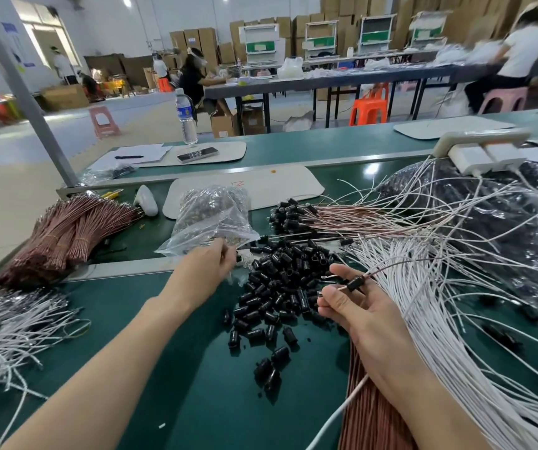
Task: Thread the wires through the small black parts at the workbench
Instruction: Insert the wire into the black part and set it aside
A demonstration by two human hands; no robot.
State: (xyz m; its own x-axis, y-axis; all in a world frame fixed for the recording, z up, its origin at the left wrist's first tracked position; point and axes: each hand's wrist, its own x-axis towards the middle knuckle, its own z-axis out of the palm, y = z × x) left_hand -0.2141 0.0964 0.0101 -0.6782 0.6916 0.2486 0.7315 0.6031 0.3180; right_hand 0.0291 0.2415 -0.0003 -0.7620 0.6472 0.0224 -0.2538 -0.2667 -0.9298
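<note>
Right hand [358, 306]: palm up, fingers curled around 1 black part [355, 283]. Thin wire ends protrude from the near end of the part. A dark brown wire [400, 266] leaves its far end toward the right. Judged step: threading of this part is in progress or nearly complete.

A brown wire bundle [368, 417] lies under the right forearm. The white wire fan [439, 319] lies just beside the right hand.

The loose black parts [280, 287] form a pile on the green workbench [180, 368], between the 2 hands.

Left hand [209, 264]: extended to the far left edge of the pile, fingers curled at the mouth of a clear plastic bag [212, 216]. Whether it grips anything cannot be determined.

Beyond the pile lie the finished assemblies [306, 214], brown wires each carrying a black part.

Next move, as judged: slide the part fully onto the wires and place the assembly with the finished group. Then pick 1 loose part. This calls for fine alignment of the wire ends with the bore.
</note>
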